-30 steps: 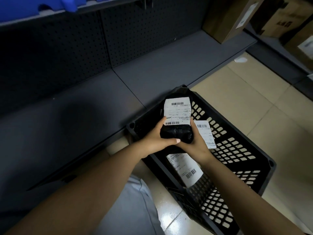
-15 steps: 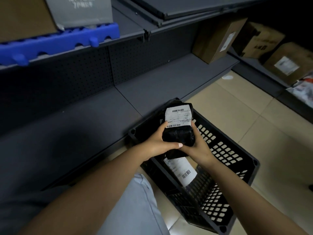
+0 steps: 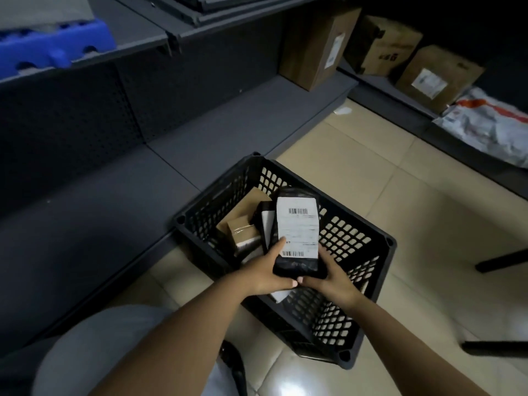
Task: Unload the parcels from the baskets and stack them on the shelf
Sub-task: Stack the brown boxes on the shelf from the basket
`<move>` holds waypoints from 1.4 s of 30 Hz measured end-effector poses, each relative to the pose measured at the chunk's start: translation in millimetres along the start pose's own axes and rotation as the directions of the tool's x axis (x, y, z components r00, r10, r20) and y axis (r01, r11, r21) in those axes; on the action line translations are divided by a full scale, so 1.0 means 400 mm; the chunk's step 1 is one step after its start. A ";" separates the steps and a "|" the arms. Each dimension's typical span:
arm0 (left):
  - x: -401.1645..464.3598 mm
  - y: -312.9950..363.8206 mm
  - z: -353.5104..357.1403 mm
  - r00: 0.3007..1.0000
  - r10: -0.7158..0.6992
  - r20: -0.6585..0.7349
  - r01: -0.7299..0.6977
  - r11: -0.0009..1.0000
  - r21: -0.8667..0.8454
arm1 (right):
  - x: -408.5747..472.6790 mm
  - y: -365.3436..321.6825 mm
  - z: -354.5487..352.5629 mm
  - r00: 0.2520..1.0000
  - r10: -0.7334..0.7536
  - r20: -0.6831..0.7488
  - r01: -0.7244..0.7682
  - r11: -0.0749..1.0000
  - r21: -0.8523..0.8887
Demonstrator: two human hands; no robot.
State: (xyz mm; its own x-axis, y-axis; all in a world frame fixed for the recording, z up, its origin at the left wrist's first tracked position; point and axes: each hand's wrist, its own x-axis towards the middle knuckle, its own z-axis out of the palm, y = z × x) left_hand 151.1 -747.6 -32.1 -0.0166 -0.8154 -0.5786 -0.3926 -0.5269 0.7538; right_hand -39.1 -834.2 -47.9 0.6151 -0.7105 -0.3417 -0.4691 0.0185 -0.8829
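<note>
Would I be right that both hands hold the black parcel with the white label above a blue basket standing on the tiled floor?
Not quite: the basket is black, as the head view shows. The left hand and right hand do hold the black parcel above it on the tiled floor.

barcodes show on the black parcel's white label (image 3: pixel 297 228) — its print too blurred to read.
</note>
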 end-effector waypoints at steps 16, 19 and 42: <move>0.049 -0.002 -0.047 0.972 -0.040 -0.233 0.081 0.982 0.171 | 0.081 -0.078 -0.002 0.977 -0.045 -0.210 -0.004 0.974 -0.228; 0.051 -0.017 -0.100 0.951 0.030 -0.308 0.149 0.827 0.542 | 0.142 -0.140 0.009 0.974 -0.167 -0.152 0.033 0.770 -0.637; 0.174 -0.143 -0.267 0.984 -0.050 -0.169 0.150 0.739 0.657 | 0.306 -0.091 0.158 0.960 -0.156 0.231 0.244 0.073 -0.967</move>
State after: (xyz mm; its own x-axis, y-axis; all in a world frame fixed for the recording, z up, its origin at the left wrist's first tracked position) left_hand 270.5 -799.5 -82.3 0.1584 -0.8167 -0.5549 -0.8964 -0.3546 0.2659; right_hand 93.3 -877.4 -78.0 0.8104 -0.5228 -0.2645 -0.4967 -0.8525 0.1630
